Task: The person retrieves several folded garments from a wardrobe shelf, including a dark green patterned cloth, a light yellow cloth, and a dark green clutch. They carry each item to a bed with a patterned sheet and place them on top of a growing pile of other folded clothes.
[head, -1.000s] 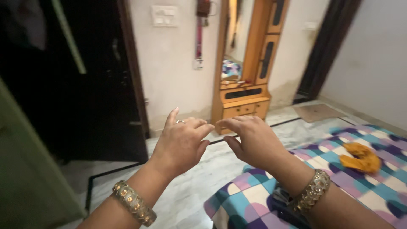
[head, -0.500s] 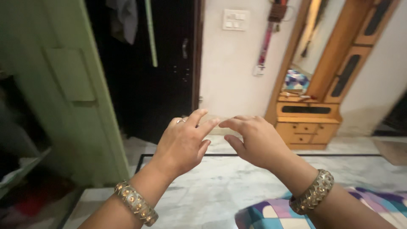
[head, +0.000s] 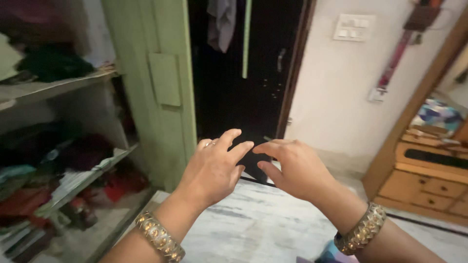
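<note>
1. Your left hand (head: 212, 168) and right hand (head: 292, 168) hover side by side in the air above the marble floor (head: 263, 224), fingers loosely spread, grasping nothing.
2. Nearest to them is the green cupboard door (head: 161, 83), standing open just to the left, near your left hand but not touching it.
3. It looks like a stiff, flat panel, likely light to swing; its free vertical edge seems the place to grip.
4. Its long axis runs upright, the edge facing you.
5. Folded clothes (head: 29, 195) crowd the shelves (head: 73, 182).

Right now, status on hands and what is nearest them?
Left hand open, empty. Right hand open, empty, fingertips nearly meeting. Green cupboard door nearest, untouched. Nothing between.
</note>
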